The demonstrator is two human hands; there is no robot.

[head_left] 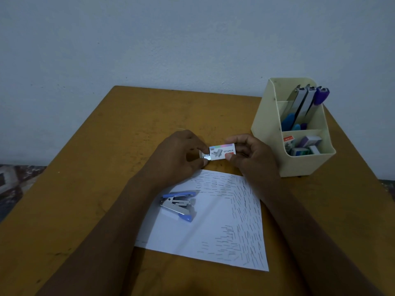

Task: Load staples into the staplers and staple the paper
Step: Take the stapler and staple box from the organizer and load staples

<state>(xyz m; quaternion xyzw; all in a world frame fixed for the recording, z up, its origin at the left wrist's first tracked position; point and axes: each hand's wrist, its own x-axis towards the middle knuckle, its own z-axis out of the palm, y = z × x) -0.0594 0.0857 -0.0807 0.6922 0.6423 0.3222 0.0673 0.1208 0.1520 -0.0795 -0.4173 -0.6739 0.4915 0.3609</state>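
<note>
A: What r the hands doing?
B: L hand (181,154) pinches the small white tray (203,156) that sticks out of the staple box (223,152), thumb + fingers curled on it. R hand (250,157) grips the box's other end, fingers curled round it. Box is between the 2 hands, past the far edge of the paper (213,227).
A: Can u read the box?
B: Yep, says STAPLES, upside down to us.
A: Where's the stapler?
B: Blue stapler (179,205) lies on the paper, near its left edge, right by the L arm. Its top is swung open. It's apart from both hands.
A: And the paper?
B: White sheet, flat on the brown table (85,189), close to the person. Lots of staples in it, along the far edge + down the right side.
A: Anything else?
B: Cream holder (267,124) at the back right of the table, apart from the paper. More staplers (303,103) stand in its back part, small boxes (307,146) sit in the front part.
</note>
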